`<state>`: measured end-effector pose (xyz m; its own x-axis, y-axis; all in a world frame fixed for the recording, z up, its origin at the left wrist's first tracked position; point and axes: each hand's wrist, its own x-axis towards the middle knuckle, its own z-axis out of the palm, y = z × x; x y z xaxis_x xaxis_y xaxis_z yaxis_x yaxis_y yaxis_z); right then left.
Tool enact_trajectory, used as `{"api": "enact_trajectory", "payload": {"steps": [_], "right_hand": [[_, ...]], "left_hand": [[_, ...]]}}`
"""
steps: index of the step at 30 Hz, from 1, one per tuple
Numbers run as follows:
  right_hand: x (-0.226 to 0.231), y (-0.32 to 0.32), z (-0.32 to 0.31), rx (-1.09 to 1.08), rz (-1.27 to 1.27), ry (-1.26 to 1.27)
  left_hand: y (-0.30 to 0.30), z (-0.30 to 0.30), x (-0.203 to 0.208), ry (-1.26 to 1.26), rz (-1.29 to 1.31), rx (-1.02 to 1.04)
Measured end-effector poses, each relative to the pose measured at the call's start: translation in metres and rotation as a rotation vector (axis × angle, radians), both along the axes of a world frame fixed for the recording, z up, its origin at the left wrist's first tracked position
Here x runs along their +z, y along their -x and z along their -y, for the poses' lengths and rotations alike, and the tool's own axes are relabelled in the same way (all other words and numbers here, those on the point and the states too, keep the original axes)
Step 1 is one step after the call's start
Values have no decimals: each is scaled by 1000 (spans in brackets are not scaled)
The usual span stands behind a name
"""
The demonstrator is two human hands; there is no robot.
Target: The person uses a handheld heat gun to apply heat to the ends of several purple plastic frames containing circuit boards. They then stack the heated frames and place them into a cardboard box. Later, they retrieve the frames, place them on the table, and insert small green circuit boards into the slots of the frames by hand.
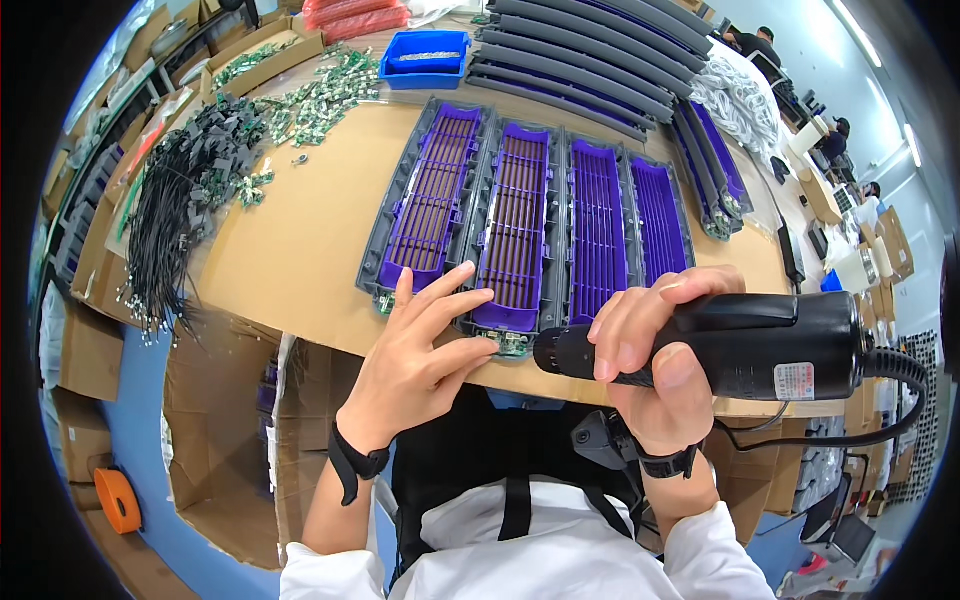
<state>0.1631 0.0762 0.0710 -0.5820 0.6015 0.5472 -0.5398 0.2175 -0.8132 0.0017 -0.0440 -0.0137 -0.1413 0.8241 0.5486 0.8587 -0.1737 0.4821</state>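
Note:
Four purple-and-grey slatted housings lie side by side on the cardboard-covered table. My left hand (pixel 410 365) has its fingers spread over the near end of the second housing from the left (pixel 512 240). Its fingertips touch or hover just above that end, beside a small green circuit board (pixel 512 345). In my right hand (pixel 665 400) is a black corded electric screwdriver (pixel 765 340), held sideways with its front end pointing left. That front end is close to the circuit board; its bit cannot be made out. Part of the leftmost housing (pixel 430 190) is beside my left fingers.
Stacked grey housings (pixel 590 60) stand at the back. Left are a bundle of black wires (pixel 165 220) and scattered green circuit boards (pixel 325 100). A blue bin (pixel 425 62) sits at the far side. White coiled cables (pixel 740 100) lie right. The screwdriver's cord (pixel 900 365) loops at the right.

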Motion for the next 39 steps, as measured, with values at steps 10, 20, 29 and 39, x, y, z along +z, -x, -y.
{"api": "enact_trajectory", "payload": {"steps": [10,20,29,39], "right_hand": [[-4,4,-1,11,26,-12],[-7,0,-26,83,233,-281],[-3,27,-27,357,136,-46],[14,-18,-34,182,-160,-13]], "left_hand": [[1,0,0,3,-11,-7],[0,0,0,2,-7,-10],[0,-2,-3,-6,-7,2],[-2,-4,0,-1,-12,12]]}}
